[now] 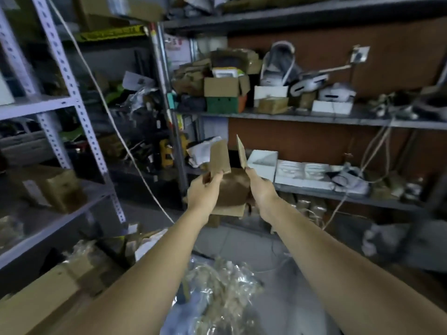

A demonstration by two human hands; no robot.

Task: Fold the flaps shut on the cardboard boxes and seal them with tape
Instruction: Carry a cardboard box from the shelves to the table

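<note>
1. The cardboard box was plain brown, and its raised flaps were a lighter tan.
2. The shelving upright was pale lilac-white, patterned with rows of dark punched holes.
3. A strip of tape on a shelf edge was yellow with black markings.
4. A small box on the grey shelf was dark green, with orange at its right side.
5. The wall panel behind was reddish brown.
6. Flat boxes there were white.
7. A cord was cream.
8. The plastic wrap below was clear and glossy.
</note>
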